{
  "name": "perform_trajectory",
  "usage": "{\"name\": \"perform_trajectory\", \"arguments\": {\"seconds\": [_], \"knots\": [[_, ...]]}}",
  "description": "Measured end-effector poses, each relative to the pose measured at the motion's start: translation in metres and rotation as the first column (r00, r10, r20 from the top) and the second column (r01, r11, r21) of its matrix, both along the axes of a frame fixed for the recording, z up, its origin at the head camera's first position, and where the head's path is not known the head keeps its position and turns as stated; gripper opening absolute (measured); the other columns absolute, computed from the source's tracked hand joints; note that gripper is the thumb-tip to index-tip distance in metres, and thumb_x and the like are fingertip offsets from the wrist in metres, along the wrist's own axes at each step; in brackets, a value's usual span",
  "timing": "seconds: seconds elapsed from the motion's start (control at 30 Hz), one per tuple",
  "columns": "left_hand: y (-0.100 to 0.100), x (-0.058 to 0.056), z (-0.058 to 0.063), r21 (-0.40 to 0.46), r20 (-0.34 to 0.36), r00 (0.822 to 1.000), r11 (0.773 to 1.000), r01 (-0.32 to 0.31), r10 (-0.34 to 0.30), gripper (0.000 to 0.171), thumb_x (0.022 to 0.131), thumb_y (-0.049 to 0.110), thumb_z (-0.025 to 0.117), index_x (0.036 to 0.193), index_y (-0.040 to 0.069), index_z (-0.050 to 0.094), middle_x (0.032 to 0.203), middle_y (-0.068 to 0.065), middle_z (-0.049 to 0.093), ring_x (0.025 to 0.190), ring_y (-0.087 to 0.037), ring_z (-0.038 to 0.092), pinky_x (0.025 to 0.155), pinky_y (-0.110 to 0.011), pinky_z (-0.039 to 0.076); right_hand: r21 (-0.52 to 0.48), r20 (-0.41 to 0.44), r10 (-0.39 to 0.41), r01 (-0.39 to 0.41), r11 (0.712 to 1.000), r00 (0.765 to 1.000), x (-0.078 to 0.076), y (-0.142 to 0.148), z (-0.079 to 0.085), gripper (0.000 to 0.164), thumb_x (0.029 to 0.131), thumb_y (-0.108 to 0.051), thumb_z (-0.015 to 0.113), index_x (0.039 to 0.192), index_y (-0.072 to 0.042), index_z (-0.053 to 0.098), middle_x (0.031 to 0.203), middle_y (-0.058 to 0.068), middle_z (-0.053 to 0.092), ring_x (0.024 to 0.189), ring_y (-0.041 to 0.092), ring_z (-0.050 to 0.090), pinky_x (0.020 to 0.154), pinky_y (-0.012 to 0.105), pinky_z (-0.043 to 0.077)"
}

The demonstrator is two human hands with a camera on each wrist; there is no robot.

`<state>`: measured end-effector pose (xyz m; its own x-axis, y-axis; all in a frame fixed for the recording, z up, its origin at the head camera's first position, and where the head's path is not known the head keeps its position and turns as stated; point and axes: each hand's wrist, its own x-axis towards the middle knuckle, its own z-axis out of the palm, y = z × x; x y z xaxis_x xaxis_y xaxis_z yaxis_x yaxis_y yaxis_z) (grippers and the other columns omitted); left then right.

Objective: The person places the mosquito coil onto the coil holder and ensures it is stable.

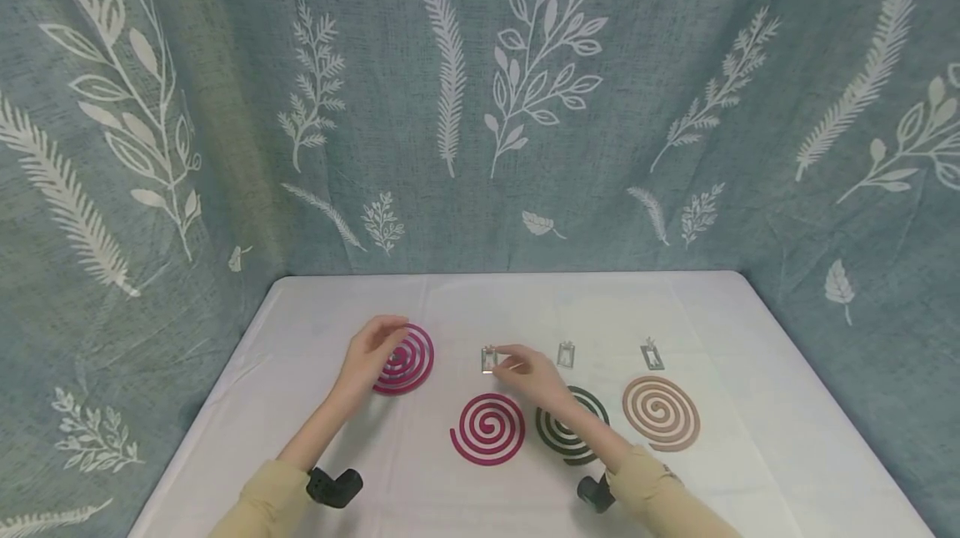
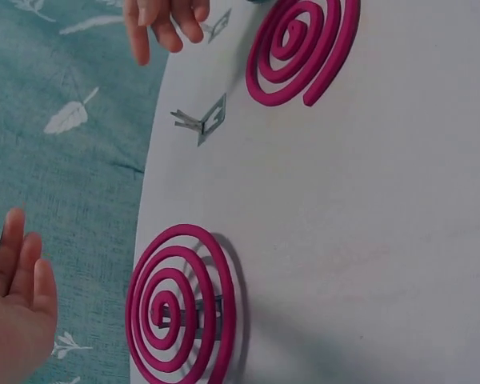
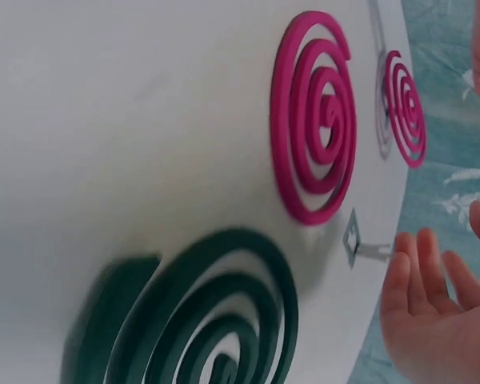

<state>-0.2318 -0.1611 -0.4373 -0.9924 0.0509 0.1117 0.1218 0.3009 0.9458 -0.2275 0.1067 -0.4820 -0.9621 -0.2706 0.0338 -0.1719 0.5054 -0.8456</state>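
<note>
A magenta mosquito coil sits raised on a metal stand at the table's left. My left hand overlaps this coil in the head view; the left wrist view shows the hand apart from it, fingers extended. Another metal coil stand, its prong raised, is on the cloth right at my right hand's fingertips in the head view. My right hand has loosely bent fingers, thumb spread from them in the right wrist view. Below that stand, a second magenta coil lies flat.
A dark green coil, partly covered by my right forearm, and a tan coil lie to the right. Behind them are two more metal stands, one grey and one at far right. A patterned curtain encloses the white table.
</note>
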Motion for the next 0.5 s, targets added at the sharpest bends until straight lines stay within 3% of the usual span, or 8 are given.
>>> {"name": "perform_trajectory", "arguments": {"seconds": [0.3, 0.5], "knots": [[0.004, -0.01, -0.001, -0.122, -0.139, 0.981, 0.985, 0.119, -0.136, 0.025, 0.094, 0.011, 0.057, 0.116, 0.0, 0.059, 0.115, -0.018, 0.063, 0.111, -0.028, 0.058, 0.091, -0.015, 0.045, 0.042, -0.024, 0.015, -0.014, 0.999, 1.0, 0.002, 0.017, 0.001, 0.043, 0.089, -0.025, 0.063, 0.126, -0.005, 0.058, 0.104, 0.009, 0.067, 0.098, 0.026, 0.063, 0.081, 0.037, 0.054], [0.007, -0.012, -0.007, -0.243, -0.187, 0.958, 0.955, 0.168, -0.216, 0.022, 0.093, 0.008, 0.057, 0.114, 0.003, 0.061, 0.111, -0.014, 0.067, 0.105, -0.029, 0.061, 0.09, -0.028, 0.05, 0.083, -0.021, 0.025, -0.023, 0.996, 0.999, 0.006, 0.028, -0.002, 0.041, 0.089, -0.026, 0.064, 0.124, -0.005, 0.059, 0.103, 0.009, 0.067, 0.096, 0.024, 0.064, 0.078, 0.034, 0.054]]}}
